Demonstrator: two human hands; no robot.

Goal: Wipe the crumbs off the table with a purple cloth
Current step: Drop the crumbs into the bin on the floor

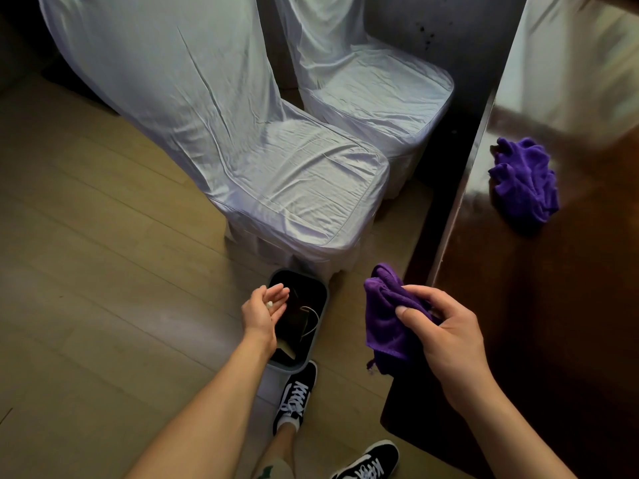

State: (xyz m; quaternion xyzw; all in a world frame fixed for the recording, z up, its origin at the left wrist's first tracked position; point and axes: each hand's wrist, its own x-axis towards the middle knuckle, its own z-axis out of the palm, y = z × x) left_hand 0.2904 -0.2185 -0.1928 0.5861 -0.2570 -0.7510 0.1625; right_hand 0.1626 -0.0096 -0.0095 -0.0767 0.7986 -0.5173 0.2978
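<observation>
My right hand (446,344) grips a crumpled purple cloth (383,316) just off the near corner of the dark glossy wooden table (539,305). My left hand (264,309) is cupped, palm up, over a small grey bin (320,326) on the floor, with a few pale crumbs (269,304) lying in the palm. A second purple cloth (524,179) lies bunched on the table near its left edge.
Two chairs with white satin covers (262,160) (377,88) stand left of the table. The bin holds a dark liner and some scraps. My feet in black-and-white sneakers (295,395) stand on the wooden floor beside the bin.
</observation>
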